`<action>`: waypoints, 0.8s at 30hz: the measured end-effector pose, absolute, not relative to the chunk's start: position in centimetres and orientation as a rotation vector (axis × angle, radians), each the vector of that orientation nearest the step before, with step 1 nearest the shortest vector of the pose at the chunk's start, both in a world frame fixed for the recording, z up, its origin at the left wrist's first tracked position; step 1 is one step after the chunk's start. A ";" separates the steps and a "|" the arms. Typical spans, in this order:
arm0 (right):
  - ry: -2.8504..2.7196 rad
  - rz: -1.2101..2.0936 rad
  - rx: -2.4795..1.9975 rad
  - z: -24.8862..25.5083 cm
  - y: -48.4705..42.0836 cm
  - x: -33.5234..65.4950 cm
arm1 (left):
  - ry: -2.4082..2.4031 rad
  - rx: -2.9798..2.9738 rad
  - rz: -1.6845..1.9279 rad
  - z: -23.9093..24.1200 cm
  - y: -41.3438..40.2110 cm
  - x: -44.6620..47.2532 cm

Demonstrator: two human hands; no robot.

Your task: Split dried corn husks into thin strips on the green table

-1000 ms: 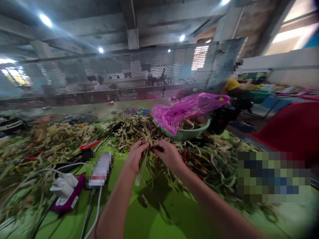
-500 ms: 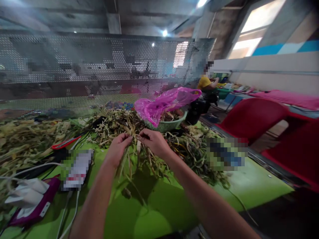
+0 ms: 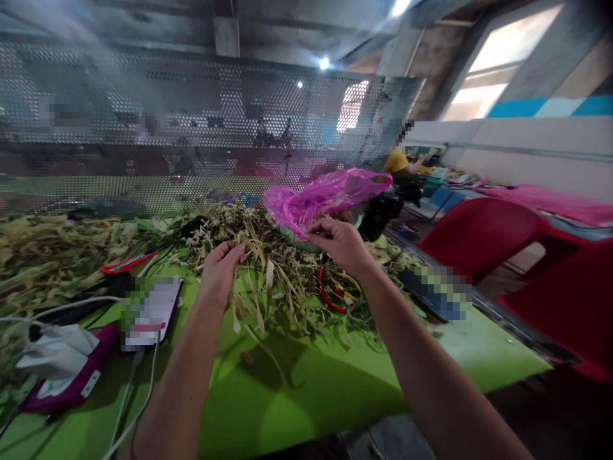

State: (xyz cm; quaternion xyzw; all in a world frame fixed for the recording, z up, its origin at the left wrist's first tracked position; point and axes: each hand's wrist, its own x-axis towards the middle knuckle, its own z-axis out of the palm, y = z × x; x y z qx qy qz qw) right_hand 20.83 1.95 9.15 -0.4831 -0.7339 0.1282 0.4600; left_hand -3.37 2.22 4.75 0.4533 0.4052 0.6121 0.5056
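My left hand is closed on a bunch of dried leaf strips that hang down over the green table. My right hand is raised toward the pink plastic bag over a green basket, fingers pinched; what it pinches is too small to make out. A heap of dried leaves and stalks lies between and behind both hands. Red and yellow cords lie in the heap below my right wrist.
A phone, a white charger on a purple case and white cables lie at the left. Red-handled scissors rest by the leaves. A perforated metal screen backs the table. Red chairs stand at the right; a person in yellow sits beyond.
My hands, held together on the strips before, have parted. The right hand rose toward the pink bag while the left kept the bunch. The view turned right.
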 end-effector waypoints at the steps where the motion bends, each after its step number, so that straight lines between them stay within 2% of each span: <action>1: -1.821 0.316 -1.202 9.2 1.9 21.3 | 0.975 1.089 1.489 4.7 2.2 -3.4; 14: -1.736 0.359 -1.483 8.2 0.9 27.5 | 0.975 0.879 1.533 4.7 1.8 -2.4; 24: -1.968 0.354 -1.528 5.3 1.7 28.9 | 1.065 0.910 1.429 4.0 0.2 -1.1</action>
